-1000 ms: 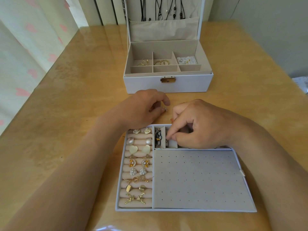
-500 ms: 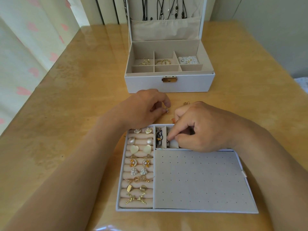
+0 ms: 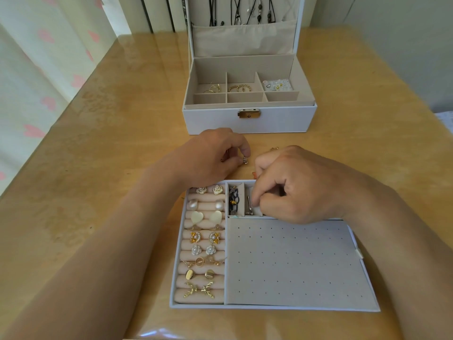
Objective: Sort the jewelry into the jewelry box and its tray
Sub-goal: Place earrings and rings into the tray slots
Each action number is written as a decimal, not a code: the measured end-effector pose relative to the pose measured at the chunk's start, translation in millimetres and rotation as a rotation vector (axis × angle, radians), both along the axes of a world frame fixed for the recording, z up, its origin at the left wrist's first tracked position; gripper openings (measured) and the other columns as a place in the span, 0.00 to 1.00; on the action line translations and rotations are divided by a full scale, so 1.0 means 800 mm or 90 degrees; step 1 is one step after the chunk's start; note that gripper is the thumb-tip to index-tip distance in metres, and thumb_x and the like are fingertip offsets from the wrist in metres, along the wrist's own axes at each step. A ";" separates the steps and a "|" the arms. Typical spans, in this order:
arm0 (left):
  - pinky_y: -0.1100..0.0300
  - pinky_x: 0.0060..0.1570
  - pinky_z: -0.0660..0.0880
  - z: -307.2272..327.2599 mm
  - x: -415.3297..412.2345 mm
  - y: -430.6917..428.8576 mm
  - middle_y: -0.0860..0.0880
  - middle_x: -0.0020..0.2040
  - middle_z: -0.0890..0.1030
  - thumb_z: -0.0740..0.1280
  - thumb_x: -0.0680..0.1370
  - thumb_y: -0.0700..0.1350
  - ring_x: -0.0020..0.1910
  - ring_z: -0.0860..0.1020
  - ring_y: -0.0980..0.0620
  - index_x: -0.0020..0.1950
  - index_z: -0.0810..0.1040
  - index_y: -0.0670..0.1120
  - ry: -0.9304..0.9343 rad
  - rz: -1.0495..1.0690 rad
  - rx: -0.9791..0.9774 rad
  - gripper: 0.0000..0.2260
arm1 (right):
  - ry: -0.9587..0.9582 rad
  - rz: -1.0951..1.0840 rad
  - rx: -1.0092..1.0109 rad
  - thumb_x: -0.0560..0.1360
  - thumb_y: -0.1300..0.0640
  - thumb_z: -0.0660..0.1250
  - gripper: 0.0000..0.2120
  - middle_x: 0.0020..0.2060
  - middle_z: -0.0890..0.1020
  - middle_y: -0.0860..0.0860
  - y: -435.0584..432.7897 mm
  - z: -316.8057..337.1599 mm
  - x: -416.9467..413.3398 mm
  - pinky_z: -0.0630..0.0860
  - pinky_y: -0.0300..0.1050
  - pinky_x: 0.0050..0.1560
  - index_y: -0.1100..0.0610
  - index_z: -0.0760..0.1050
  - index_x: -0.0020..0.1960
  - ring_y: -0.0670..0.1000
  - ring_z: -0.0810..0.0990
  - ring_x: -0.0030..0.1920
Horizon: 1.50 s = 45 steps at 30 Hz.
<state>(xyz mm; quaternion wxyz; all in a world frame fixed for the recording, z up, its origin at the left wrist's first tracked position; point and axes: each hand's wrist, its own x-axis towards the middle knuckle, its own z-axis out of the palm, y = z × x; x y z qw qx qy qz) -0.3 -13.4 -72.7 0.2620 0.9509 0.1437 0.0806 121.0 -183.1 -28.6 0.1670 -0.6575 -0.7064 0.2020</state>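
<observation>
Glossy tan wooden bench (image 3: 98, 168): open white jewelry box (image 3: 269, 121) far centre, white velvet-lined tray (image 3: 269, 307) near.
Right hand (image 3: 301, 185) over tray's small far compartments, fingers curled. Thumb-index grip at slim silver piece (image 3: 248, 204), long axis near-far. Cannot tell whether pinched.
Left hand (image 3: 208, 155) just beyond tray's far rim, grip pinching tiny silver earring (image 3: 244, 161), left-far of that compartment. Right hand nearer.
Versus half second earlier: both hands barely shifted, left pinch unchanged.

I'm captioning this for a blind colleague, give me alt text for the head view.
Two hands work at the far end of a jewelry tray on a table: the left hand pinches a small silver piece, the right hand dips curled fingers into a tray compartment. An open jewelry box stands behind.
</observation>
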 end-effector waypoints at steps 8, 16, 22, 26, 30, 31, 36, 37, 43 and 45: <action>0.49 0.50 0.76 0.003 -0.001 -0.003 0.51 0.47 0.77 0.68 0.77 0.38 0.45 0.77 0.52 0.50 0.77 0.54 0.007 0.016 -0.007 0.10 | 0.017 0.016 0.003 0.68 0.53 0.63 0.13 0.33 0.74 0.50 -0.002 -0.001 0.000 0.73 0.52 0.34 0.56 0.85 0.39 0.50 0.75 0.38; 0.52 0.50 0.76 0.006 -0.001 -0.005 0.51 0.47 0.78 0.68 0.77 0.38 0.45 0.76 0.53 0.48 0.77 0.54 0.011 0.022 -0.016 0.09 | -0.037 0.003 -0.010 0.69 0.51 0.62 0.13 0.32 0.74 0.50 -0.001 -0.005 0.001 0.75 0.51 0.37 0.54 0.84 0.39 0.48 0.75 0.37; 0.57 0.49 0.75 0.003 -0.002 -0.002 0.52 0.48 0.78 0.68 0.77 0.37 0.46 0.77 0.53 0.48 0.78 0.53 -0.015 0.031 -0.009 0.10 | -0.013 -0.102 0.135 0.68 0.54 0.62 0.12 0.31 0.77 0.48 0.005 -0.013 0.017 0.73 0.49 0.32 0.55 0.84 0.36 0.48 0.75 0.34; 0.68 0.44 0.73 0.002 -0.003 -0.004 0.54 0.45 0.81 0.69 0.77 0.36 0.44 0.77 0.56 0.47 0.80 0.49 -0.085 0.066 -0.044 0.07 | 0.008 -0.174 0.234 0.70 0.56 0.64 0.11 0.32 0.77 0.47 0.012 -0.022 0.027 0.74 0.47 0.34 0.53 0.85 0.41 0.45 0.75 0.34; 0.58 0.40 0.76 0.015 -0.001 -0.013 0.45 0.40 0.82 0.70 0.77 0.34 0.36 0.78 0.51 0.47 0.80 0.40 -0.235 0.103 -0.227 0.03 | 0.056 -0.189 0.264 0.72 0.58 0.67 0.08 0.35 0.80 0.46 0.016 -0.028 0.030 0.76 0.44 0.38 0.54 0.84 0.46 0.48 0.78 0.36; 0.59 0.38 0.76 0.019 -0.001 -0.016 0.44 0.39 0.82 0.70 0.77 0.33 0.35 0.78 0.52 0.47 0.80 0.38 -0.260 0.098 -0.277 0.02 | 0.096 -0.200 0.266 0.73 0.59 0.68 0.07 0.36 0.81 0.45 0.016 -0.028 0.030 0.75 0.40 0.38 0.53 0.84 0.47 0.48 0.79 0.37; 0.58 0.38 0.76 0.024 -0.001 -0.023 0.45 0.40 0.83 0.71 0.76 0.31 0.36 0.79 0.52 0.47 0.79 0.38 -0.274 0.064 -0.457 0.03 | 0.229 -0.218 0.273 0.74 0.63 0.72 0.05 0.37 0.83 0.46 0.020 -0.032 0.032 0.76 0.37 0.40 0.53 0.82 0.46 0.46 0.80 0.38; 0.59 0.38 0.77 0.024 -0.002 -0.023 0.45 0.40 0.83 0.71 0.76 0.31 0.36 0.79 0.51 0.47 0.79 0.37 -0.274 0.060 -0.493 0.03 | 0.247 -0.215 0.278 0.74 0.62 0.73 0.04 0.38 0.84 0.47 0.021 -0.032 0.032 0.79 0.41 0.41 0.55 0.82 0.47 0.47 0.81 0.39; 0.60 0.40 0.79 0.023 -0.004 -0.025 0.41 0.39 0.82 0.70 0.71 0.33 0.38 0.81 0.46 0.45 0.80 0.37 -0.280 0.040 -0.648 0.04 | 0.363 -0.152 0.276 0.73 0.64 0.74 0.08 0.41 0.85 0.53 0.019 -0.027 0.035 0.82 0.53 0.45 0.57 0.82 0.51 0.53 0.85 0.43; 0.59 0.41 0.81 0.023 -0.004 -0.025 0.41 0.39 0.83 0.70 0.71 0.33 0.38 0.82 0.46 0.45 0.80 0.37 -0.280 0.033 -0.655 0.04 | 0.415 -0.150 0.269 0.73 0.66 0.74 0.07 0.39 0.86 0.53 0.017 -0.023 0.036 0.80 0.41 0.38 0.57 0.82 0.49 0.50 0.86 0.41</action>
